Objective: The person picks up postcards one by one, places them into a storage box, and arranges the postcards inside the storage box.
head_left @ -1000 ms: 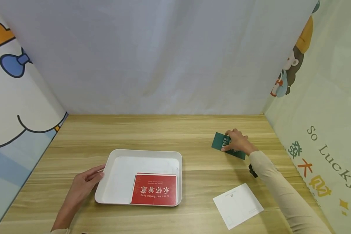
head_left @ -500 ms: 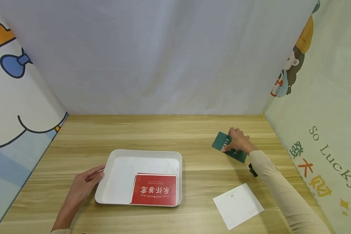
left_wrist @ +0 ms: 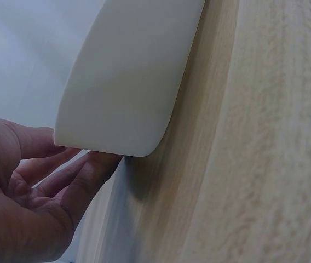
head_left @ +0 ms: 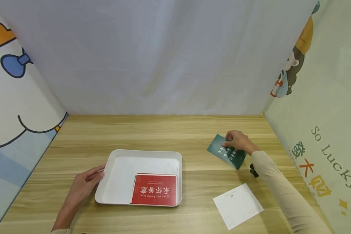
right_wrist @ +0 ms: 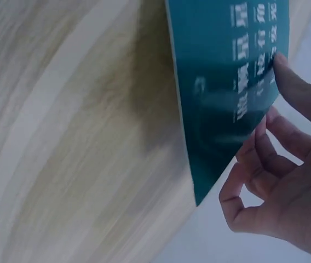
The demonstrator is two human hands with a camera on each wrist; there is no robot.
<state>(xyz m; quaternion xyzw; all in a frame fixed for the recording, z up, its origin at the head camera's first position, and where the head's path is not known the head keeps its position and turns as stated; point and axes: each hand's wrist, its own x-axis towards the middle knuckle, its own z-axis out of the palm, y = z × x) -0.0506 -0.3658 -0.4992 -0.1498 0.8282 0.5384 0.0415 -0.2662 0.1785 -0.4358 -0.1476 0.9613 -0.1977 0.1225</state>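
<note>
My right hand (head_left: 239, 140) pinches a green postcard (head_left: 224, 152) with white Chinese lettering, thumb on its printed face and fingers behind. In the right wrist view the postcard (right_wrist: 216, 109) is tilted, its near edge raised over the table with a shadow below. My left hand (head_left: 83, 185) holds the left side of a white tray (head_left: 100, 191). In the left wrist view the thumb meets the tray rim and the other fingers reach in under its wall (left_wrist: 122, 82), fingertips partly hidden. Red cards (head_left: 154, 190) lie stacked inside the tray at its right front.
A white postcard (head_left: 238, 205) lies at an angle on the wooden table (head_left: 152, 130), right of the tray. A small black object (head_left: 253, 170) is partly covered by the right sleeve. A pale curtain (head_left: 163, 58) and printed side sheets enclose the table.
The right hand has lifted the green postcard off the table and tilted it, showing more of its printed face toward the head camera. Left hand, tray and red cards have stayed still.
</note>
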